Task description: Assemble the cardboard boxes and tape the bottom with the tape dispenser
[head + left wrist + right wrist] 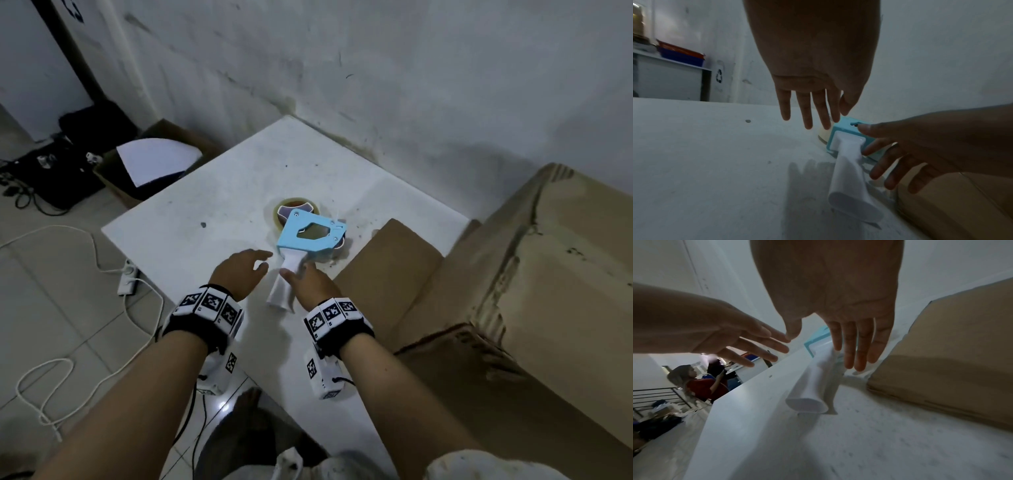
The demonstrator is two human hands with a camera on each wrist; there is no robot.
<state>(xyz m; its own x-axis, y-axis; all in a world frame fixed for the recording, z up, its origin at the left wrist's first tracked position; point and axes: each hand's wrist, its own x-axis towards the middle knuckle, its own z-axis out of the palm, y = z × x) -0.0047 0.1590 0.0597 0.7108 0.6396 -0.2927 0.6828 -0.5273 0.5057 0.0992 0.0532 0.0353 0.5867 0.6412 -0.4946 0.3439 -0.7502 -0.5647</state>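
Note:
A tape dispenser [310,236] with a light blue frame and a white handle [284,289] lies flat on the white table [205,212], handle pointing toward me. My right hand [301,277] hovers over the handle with straight, spread fingers [879,172] and grips nothing; whether it touches the handle is unclear. My left hand [255,262] is just left of the handle, fingers [807,116] straight, off the table. A flattened cardboard box [387,274] lies on the table's right side, next to the dispenser [818,337]. In the right wrist view the handle [813,386] sits under my right hand [851,345].
A large, worn cardboard carton [555,274] stands at the right against the table. The wall runs close behind the table. On the floor at the left are a power strip [128,281], loose cables and an open box with a white sheet [154,164]. A person in red [701,386] stands far off.

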